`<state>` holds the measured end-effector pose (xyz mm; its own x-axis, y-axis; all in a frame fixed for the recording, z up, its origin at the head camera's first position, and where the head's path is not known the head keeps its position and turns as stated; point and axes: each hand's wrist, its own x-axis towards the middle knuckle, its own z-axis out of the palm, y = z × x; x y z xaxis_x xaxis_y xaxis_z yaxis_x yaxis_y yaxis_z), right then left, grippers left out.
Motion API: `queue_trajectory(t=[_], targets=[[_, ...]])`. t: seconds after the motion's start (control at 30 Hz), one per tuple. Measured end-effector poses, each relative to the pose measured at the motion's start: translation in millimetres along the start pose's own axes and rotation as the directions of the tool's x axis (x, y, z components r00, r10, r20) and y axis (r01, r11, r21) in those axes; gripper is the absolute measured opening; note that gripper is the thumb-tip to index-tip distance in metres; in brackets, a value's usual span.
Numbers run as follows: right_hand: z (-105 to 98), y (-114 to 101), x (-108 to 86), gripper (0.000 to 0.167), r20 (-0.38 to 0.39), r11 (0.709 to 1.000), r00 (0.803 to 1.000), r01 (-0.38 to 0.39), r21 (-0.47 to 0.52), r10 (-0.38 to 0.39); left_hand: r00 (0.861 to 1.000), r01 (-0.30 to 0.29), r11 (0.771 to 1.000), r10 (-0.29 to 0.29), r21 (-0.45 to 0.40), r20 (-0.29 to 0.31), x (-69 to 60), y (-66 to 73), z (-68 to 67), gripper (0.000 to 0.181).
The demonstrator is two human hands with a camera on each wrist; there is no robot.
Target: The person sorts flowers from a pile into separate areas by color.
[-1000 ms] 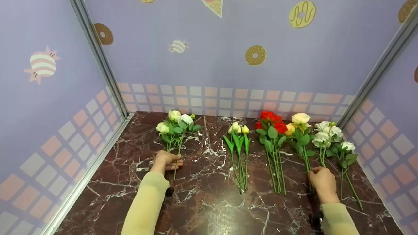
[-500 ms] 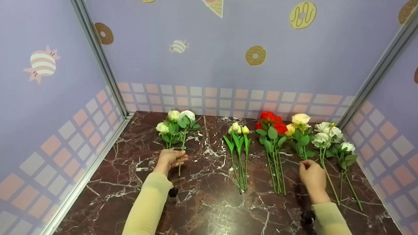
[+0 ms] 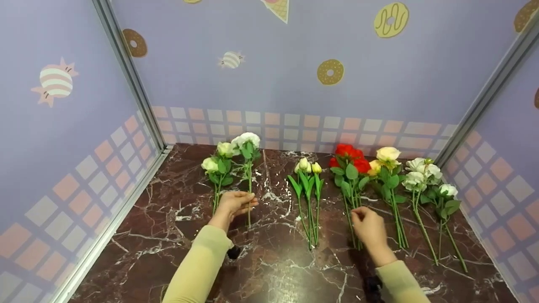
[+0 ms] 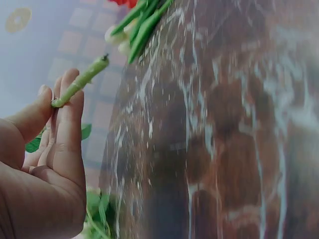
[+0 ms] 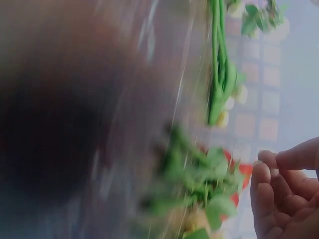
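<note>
My left hand (image 3: 233,205) pinches the green stem of a white flower (image 3: 248,141) between thumb and fingers, with the bloom up near the back wall. In the left wrist view the cut end of that stem (image 4: 83,78) sticks out past the thumb. Just left of it lie two pale green-white roses (image 3: 217,164). My right hand (image 3: 370,227) holds nothing; its fingers are loosely bent, thumb near the forefinger (image 5: 269,162). It is over the lower stems of the red flowers (image 3: 349,158), partly hiding them.
Pale yellow tulips (image 3: 309,166) lie mid-table. Right of the red flowers are yellow-cream roses (image 3: 386,155), then white flowers (image 3: 421,174) and a single white one (image 3: 448,190). A patterned wall (image 3: 269,84) closes the back of the marble table (image 3: 286,273).
My left hand has moved right, taking the white flower away from the two roses and raising its bloom. My right hand has left the stems at the right and moved leftward.
</note>
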<state>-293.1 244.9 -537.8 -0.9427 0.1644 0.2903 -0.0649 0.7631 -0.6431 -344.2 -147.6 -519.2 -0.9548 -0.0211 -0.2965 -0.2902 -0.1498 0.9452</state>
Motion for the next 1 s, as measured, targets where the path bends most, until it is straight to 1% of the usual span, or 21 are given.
queue_trajectory(t=[0.13,0.27,0.3,0.43,0.57,0.63,0.7,0.77,0.83,1.0], targets=[[16.9,-20.2,-5.3,0.012,0.018,0.996,0.999,0.043,0.072,-0.044,0.999,-0.03,0.999,0.03,0.024,0.011,-3.2,1.3,18.4,0.022],[31.4,-41.3,-10.2,0.009,0.037,0.984,0.993,0.103,0.148,-0.11,0.997,-0.063,0.998,0.061,0.029,0.039,-8.3,4.3,38.1,0.016],[34.4,-46.6,-11.5,0.008,0.05,0.98,0.992,0.103,0.171,-0.113,0.996,-0.069,0.997,0.068,0.03,0.05,-9.3,4.7,42.8,0.015],[45.1,-66.2,-17.5,0.009,0.134,0.953,0.986,0.06,0.296,-0.104,0.994,-0.08,0.996,0.077,0.038,0.083,-13.3,4.8,61.5,0.009],[54.2,-82.5,-23.5,0.017,0.238,0.901,0.966,-0.013,0.433,-0.1,0.988,-0.112,0.994,0.109,0.012,0.112,-14.7,1.8,80.7,0.006],[57.7,-88.2,-26.0,0.022,0.285,0.869,0.953,-0.051,0.492,-0.105,0.984,-0.131,0.991,0.131,-0.006,0.12,-15.0,-0.7,89.8,0.009],[60.2,-92.5,-27.6,0.026,0.313,0.842,0.944,-0.082,0.533,-0.107,0.982,-0.144,0.989,0.145,-0.017,0.124,-15.6,-3.2,98.1,0.012],[62.2,-94.8,-28.2,0.027,0.32,0.828,0.942,-0.096,0.552,-0.104,0.98,-0.149,0.988,0.151,-0.026,0.128,-16.5,-5.3,105.4,0.014],[63.7,-95.0,-27.8,0.026,0.315,0.825,0.944,-0.097,0.557,-0.102,0.978,-0.158,0.987,0.161,-0.029,0.134,-17.5,-7.3,111.7,0.015],[68.0,-90.1,-26.2,0.02,0.294,0.849,0.951,-0.079,0.523,-0.093,0.969,-0.184,0.982,0.19,-0.051,0.157,-20.4,-11.1,123.7,0.016]])
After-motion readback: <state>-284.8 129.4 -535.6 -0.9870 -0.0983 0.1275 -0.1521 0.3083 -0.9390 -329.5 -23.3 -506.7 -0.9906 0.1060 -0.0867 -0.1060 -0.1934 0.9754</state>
